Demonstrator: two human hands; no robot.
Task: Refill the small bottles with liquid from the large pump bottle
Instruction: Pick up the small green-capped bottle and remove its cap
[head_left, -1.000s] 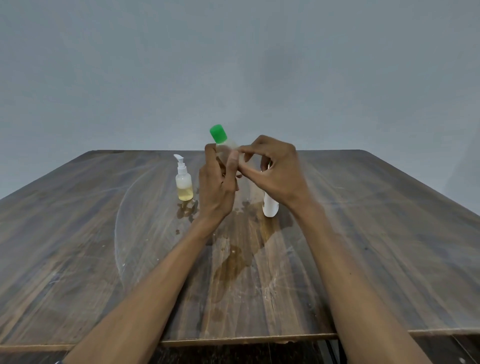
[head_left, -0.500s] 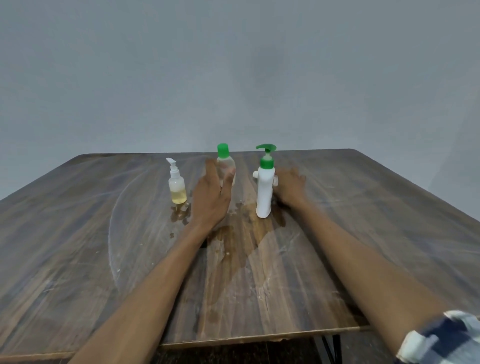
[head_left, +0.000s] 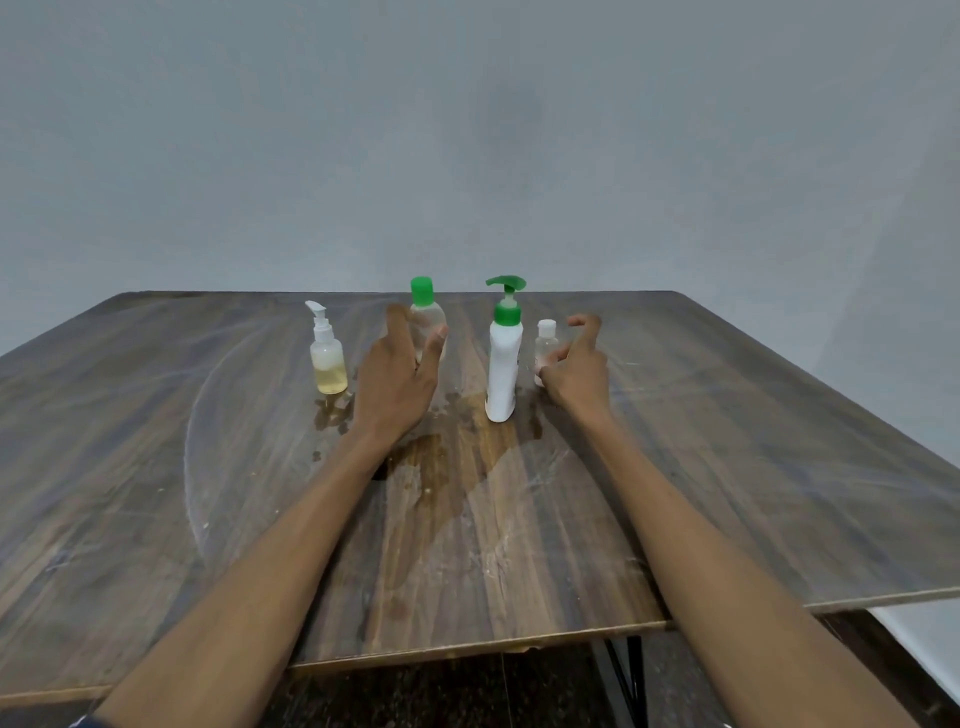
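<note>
Hovering open, both hands (head_left: 400, 374) (head_left: 576, 371) hold nothing, flanking pump bottle (head_left: 503, 364) mid-table (head_left: 727, 467).

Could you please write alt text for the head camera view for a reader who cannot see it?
A person's left hand and right hand reach over a wet wooden table toward four upright bottles: a white pump bottle, a green-capped clear bottle, a small spray bottle and a small white-capped bottle.

Two bare forearms, left hand (head_left: 396, 373), right hand (head_left: 575, 370), no visible sleeves.
</note>
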